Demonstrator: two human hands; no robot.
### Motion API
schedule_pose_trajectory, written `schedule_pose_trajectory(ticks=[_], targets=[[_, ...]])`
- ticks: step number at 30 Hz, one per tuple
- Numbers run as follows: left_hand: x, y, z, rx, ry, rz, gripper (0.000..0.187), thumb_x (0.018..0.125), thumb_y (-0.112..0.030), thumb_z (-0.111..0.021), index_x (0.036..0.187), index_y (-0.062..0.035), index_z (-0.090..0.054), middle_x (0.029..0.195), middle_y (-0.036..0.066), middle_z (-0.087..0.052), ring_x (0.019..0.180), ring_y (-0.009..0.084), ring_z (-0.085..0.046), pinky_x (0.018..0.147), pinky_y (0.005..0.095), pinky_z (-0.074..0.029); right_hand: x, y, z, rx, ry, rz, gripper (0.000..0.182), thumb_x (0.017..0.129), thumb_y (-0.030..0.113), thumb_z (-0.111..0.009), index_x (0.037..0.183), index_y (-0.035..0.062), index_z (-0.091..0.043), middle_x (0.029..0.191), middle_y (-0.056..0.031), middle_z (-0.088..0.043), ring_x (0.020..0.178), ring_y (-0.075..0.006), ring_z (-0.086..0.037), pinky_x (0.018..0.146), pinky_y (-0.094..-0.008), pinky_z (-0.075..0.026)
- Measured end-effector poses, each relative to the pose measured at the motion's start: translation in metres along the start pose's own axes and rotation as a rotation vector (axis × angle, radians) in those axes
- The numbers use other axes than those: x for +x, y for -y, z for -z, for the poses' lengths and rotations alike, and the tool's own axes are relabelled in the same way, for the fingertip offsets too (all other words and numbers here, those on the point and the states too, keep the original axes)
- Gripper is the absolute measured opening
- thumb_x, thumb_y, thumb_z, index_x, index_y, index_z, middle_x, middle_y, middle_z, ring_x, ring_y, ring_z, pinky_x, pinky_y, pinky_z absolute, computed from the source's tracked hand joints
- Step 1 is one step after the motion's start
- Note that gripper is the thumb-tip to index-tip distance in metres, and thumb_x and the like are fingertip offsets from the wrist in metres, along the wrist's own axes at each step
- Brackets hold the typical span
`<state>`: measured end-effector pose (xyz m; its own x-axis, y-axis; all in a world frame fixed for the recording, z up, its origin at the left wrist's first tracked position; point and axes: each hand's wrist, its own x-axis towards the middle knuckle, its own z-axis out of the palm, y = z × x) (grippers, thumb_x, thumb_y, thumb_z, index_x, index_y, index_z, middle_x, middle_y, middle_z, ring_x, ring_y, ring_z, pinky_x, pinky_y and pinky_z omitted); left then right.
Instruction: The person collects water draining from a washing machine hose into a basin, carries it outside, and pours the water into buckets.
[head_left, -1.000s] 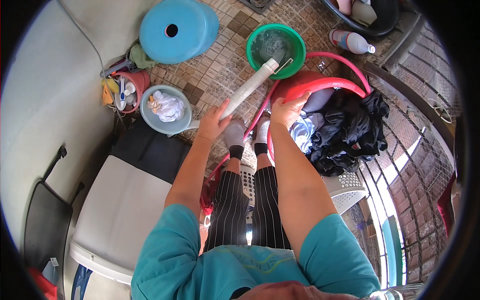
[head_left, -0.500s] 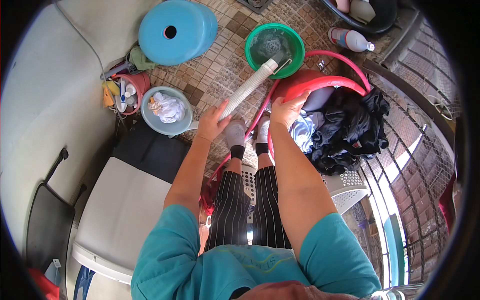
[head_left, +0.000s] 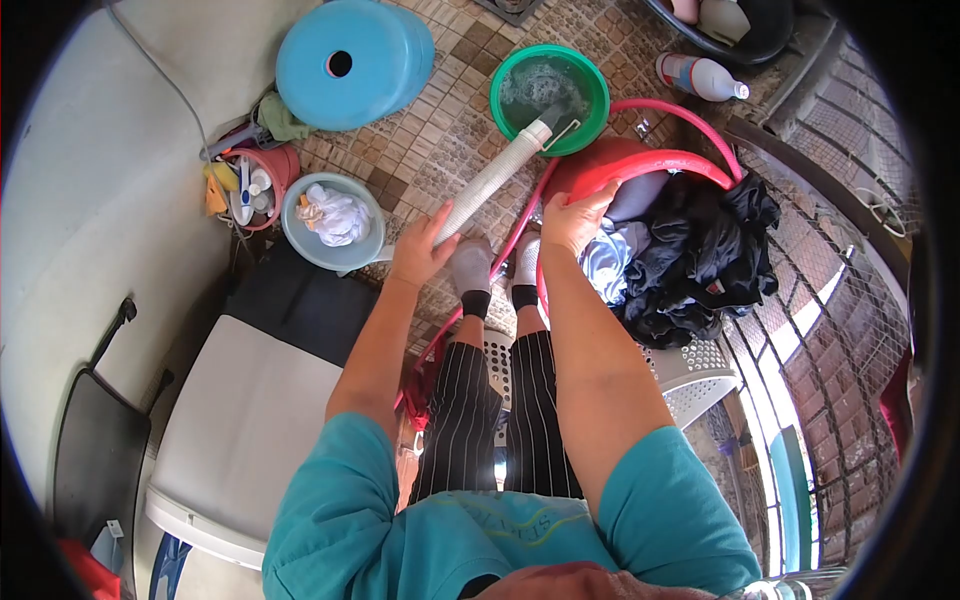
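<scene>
My left hand (head_left: 424, 247) is wrapped round a ribbed white drain hose (head_left: 490, 188). The hose slants away from me, and its far end rests over the rim of a green basin (head_left: 604, 106). Foamy grey water (head_left: 545, 88) lies in that basin, with a stream entering from the hose. On the right, my right hand (head_left: 574, 222) grips the near edge of a red basin (head_left: 660, 163), its thumb and fingers closed on the rim. Close to this hand is a heap of dark clothes (head_left: 690, 250), with a light blue cloth (head_left: 607, 262) beside it.
A pale basin (head_left: 292, 232) holds white cloths (head_left: 338, 216). Behind it stand a pink bucket (head_left: 285, 170) of bottles and brushes and an upturned blue tub (head_left: 390, 65). A pink hose (head_left: 690, 116) curves across the floor. A white bottle (head_left: 708, 80) lies near a metal grille (head_left: 850, 320).
The foam and water in the green basin have shifted. Both hands, the drain hose and the red basin look nearly unmoved.
</scene>
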<state>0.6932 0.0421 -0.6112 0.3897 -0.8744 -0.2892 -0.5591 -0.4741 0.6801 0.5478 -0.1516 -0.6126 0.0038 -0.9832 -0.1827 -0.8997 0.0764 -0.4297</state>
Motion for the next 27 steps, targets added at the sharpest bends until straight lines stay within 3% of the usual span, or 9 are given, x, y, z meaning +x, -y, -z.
schedule_pose_trajectory(ticks=[15, 17, 24, 27], targets=[[-0.011, 0.001, 0.004, -0.049, -0.053, -0.066, 0.063, 0.08, -0.021, -0.067, 0.136, -0.0105, -0.043, 0.081, 0.015, -0.06, 0.072, 0.0346, -0.058, 0.064, 0.0417, -0.048, -0.001, 0.001, 0.001, -0.012, -0.026, 0.022, 0.08, 0.072, 0.001, -0.054, 0.141, -0.0041, -0.013, 0.132, -0.0338, -0.038, 0.119, -0.0466, -0.045, 0.1, -0.0453, -0.041], [-0.015, 0.001, 0.007, -0.046, -0.02, -0.047, 0.061, 0.081, -0.016, -0.067, 0.136, -0.007, -0.043, 0.091, 0.018, -0.062, 0.078, 0.035, -0.061, 0.069, 0.04, -0.049, -0.002, 0.003, 0.002, -0.013, -0.02, 0.009, 0.08, 0.072, 0.001, -0.054, 0.141, -0.0039, -0.013, 0.131, -0.0337, -0.039, 0.118, -0.0466, -0.045, 0.099, -0.0454, -0.041], [-0.022, 0.0, 0.014, -0.05, 0.001, -0.047, 0.06, 0.081, -0.016, -0.066, 0.135, -0.006, -0.043, 0.094, 0.019, -0.062, 0.081, 0.0355, -0.061, 0.072, 0.0397, -0.05, -0.002, 0.002, 0.001, -0.015, -0.021, 0.007, 0.08, 0.073, 0.001, -0.054, 0.141, -0.003, -0.012, 0.132, -0.0333, -0.039, 0.118, -0.0463, -0.045, 0.1, -0.0451, -0.041], [-0.021, 0.0, 0.014, -0.068, -0.068, -0.103, 0.062, 0.081, -0.019, -0.067, 0.136, -0.0072, -0.043, 0.081, 0.016, -0.06, 0.07, 0.0327, -0.059, 0.064, 0.04, -0.049, -0.001, 0.003, 0.001, -0.014, -0.012, -0.007, 0.08, 0.073, 0.001, -0.054, 0.142, -0.0028, -0.012, 0.132, -0.0334, -0.039, 0.119, -0.0463, -0.045, 0.1, -0.045, -0.041]])
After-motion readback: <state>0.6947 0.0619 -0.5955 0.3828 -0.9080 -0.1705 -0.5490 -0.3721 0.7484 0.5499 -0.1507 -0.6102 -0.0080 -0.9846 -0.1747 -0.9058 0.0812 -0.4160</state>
